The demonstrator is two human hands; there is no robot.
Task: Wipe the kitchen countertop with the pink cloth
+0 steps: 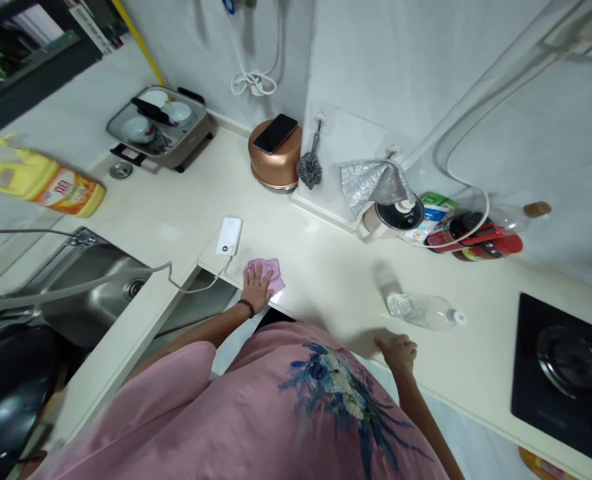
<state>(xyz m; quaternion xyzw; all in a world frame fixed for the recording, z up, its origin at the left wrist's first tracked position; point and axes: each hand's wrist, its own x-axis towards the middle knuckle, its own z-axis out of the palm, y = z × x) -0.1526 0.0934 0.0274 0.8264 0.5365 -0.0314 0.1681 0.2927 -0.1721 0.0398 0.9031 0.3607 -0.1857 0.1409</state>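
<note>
My left hand [257, 288] lies flat with spread fingers on a pink cloth [275, 273], pressing it to the white countertop [321, 267] near the front edge. Just beyond that hand is a white power bank [229, 235] with a cable plugged into it. Over the counter's front edge, my right hand [399, 350] is loosely curled, with its thumb held apart and nothing visible in it. A clear plastic bottle [426, 311] with a white cap lies on its side a little beyond the right hand, apart from it.
A steel sink [96, 300] and a yellow detergent jug [51, 180] are at left. Farther back stand an electric pan [176, 143] holding bowls and a copper-coloured pot [276, 160] with a phone [276, 133] on top. At right are a lidded kettle [381, 223], condiment jars and a black stove [566, 373].
</note>
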